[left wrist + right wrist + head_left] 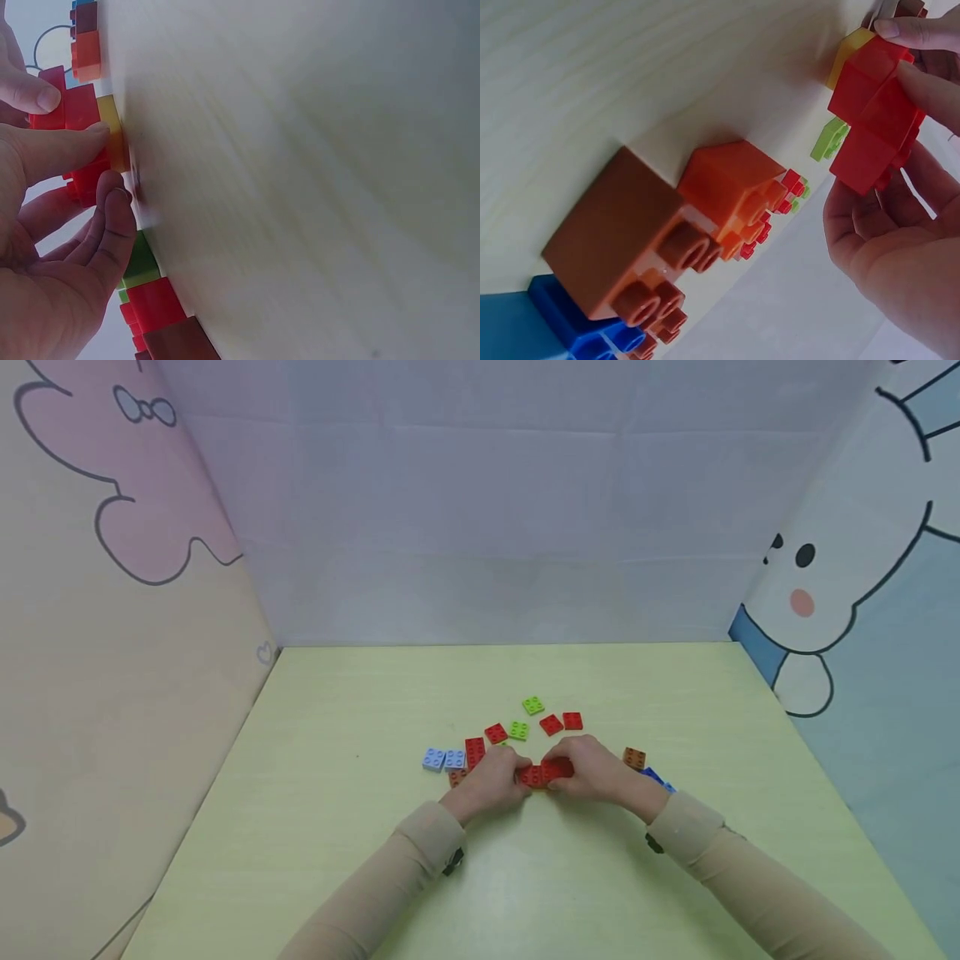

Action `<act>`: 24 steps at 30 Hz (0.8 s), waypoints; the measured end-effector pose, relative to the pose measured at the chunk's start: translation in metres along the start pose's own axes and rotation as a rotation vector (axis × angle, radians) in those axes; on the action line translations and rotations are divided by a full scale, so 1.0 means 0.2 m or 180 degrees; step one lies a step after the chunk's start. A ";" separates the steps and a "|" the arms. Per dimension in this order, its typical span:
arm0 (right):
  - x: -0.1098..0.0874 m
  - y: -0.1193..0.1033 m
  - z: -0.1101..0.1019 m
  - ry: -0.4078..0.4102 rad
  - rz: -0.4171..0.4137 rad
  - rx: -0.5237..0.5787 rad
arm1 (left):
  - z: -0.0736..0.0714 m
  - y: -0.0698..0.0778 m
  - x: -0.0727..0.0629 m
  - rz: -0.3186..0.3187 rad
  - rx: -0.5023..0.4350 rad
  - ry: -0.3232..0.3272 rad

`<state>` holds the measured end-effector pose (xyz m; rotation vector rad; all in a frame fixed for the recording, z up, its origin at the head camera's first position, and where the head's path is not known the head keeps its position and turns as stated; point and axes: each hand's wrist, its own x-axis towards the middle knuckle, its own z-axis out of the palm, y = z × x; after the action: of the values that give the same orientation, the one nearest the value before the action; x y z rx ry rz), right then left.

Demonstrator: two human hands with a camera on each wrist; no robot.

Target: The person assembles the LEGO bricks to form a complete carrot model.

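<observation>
In the head view, a joined group of red bricks [532,776] stands between both hands, low over the near middle of the table. My left hand [491,783] grips its left end. On the right, my right hand [588,767] pinches a red brick [861,159] that sits higher than the rest. Under the red ones lies a yellow brick [114,133], visible in the left wrist view, its lower side at or near the tabletop. Fingers cover parts of the group, so I cannot tell whether the top brick is fully pressed down.
Light blue bricks [444,760], a red brick [475,751] and a brown brick [457,777] lie left of the hands. Green bricks [533,705] and red ones [562,722] are scattered behind. To the right are an orange-brown brick [634,757] and blue bricks [657,778].
</observation>
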<state>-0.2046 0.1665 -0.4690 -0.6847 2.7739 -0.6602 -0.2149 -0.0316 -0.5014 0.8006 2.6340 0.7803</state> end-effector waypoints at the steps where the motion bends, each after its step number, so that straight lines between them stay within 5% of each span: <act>1: 0.00 0.00 0.00 -0.0005 0.0005 0.0019 | 0.00 0.00 0.00 0.0002 -0.0012 0.0004; 24: -0.13 0.12 0.01 0.0228 0.0202 0.0737 | 0.00 0.01 -0.02 -0.0008 -0.0020 0.0022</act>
<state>-0.1915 0.1975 -0.4798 -0.5327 2.7093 -0.9904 -0.2112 -0.0322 -0.5002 0.7943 2.6370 0.7917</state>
